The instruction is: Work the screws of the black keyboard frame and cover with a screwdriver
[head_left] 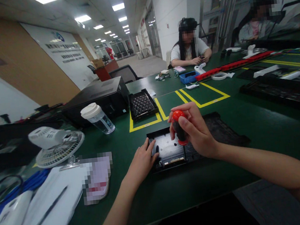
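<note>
My right hand [195,130] is wrapped round the red and black handle of a screwdriver [180,129]. The shaft points straight down, and its tip meets the near edge of a flat black device panel [167,148] with a silvery inner face. On the left end of that panel rests my left hand [143,158], fingers spread, thumb at the near side. A black textured sheet or cover [225,131] lies to the right, partly behind my right hand and wrist. Whether a screw sits under the tip is too small to tell.
Beyond the panel stands a black tray [143,104] of small dark parts inside yellow tape [163,112]. A water bottle [98,119], a white fan [58,144], a phone [98,178] and papers [49,207] are at left. Across the table sits a person [190,46].
</note>
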`<action>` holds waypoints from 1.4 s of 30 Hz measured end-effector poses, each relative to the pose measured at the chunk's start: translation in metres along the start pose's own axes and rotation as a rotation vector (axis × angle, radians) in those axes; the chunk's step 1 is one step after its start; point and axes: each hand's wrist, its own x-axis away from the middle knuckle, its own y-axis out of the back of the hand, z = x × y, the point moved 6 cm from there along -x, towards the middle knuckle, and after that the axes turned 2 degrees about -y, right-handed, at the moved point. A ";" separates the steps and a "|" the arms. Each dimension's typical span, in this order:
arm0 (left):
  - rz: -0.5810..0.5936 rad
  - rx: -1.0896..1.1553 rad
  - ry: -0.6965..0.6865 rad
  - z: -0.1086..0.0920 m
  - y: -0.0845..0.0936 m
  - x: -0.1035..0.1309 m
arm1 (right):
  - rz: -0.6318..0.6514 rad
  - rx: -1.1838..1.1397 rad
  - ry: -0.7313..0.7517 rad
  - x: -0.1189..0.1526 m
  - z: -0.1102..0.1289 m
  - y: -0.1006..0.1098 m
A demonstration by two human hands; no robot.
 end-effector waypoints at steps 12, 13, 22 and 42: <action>0.013 0.001 0.006 0.000 0.000 0.000 | -0.021 0.109 0.085 0.000 0.005 0.002; 0.013 -0.001 0.007 0.000 0.000 0.000 | -0.016 0.113 0.093 0.000 0.005 0.002; 0.013 -0.011 0.007 -0.001 0.000 0.000 | -0.007 0.098 0.125 0.000 0.008 0.000; 0.003 -0.013 -0.006 0.001 -0.004 -0.001 | -0.026 0.056 0.185 -0.002 0.009 -0.006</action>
